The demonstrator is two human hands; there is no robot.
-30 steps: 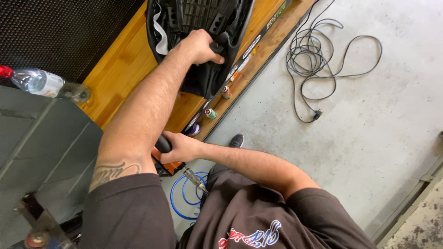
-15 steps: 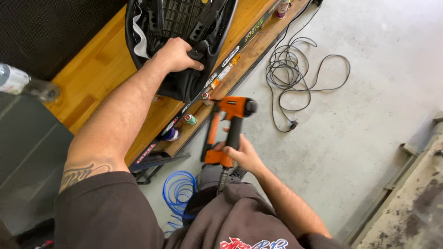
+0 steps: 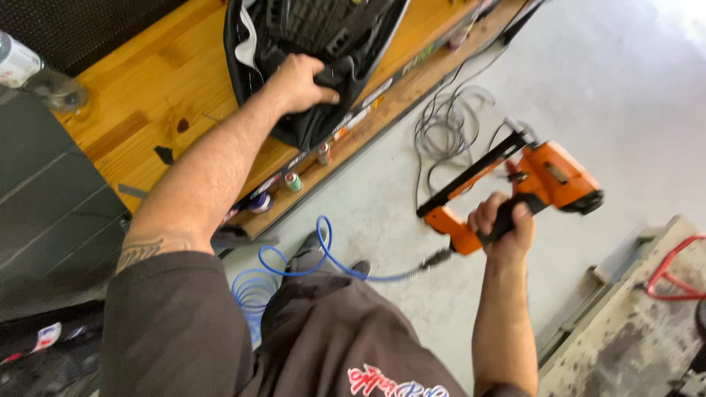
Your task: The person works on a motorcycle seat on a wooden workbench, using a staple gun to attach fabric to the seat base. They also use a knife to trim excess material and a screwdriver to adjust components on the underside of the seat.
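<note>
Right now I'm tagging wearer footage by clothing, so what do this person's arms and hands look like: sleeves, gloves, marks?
Both hands are bare, with no gloves, rings or watch in view. The left hand ends a bare forearm with a dark tattoo just below a short dark grey-brown sleeve. The right hand and its forearm show no markings. The T-shirt has red, white and blue lettering.

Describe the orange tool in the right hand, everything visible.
The pneumatic stapler has an orange body, a black grip and a long black magazine rail. The right hand grips its handle, holding it in the air over the grey floor, clear of the wooden bench. A coiled blue air hose plugs into the handle's base.
</note>
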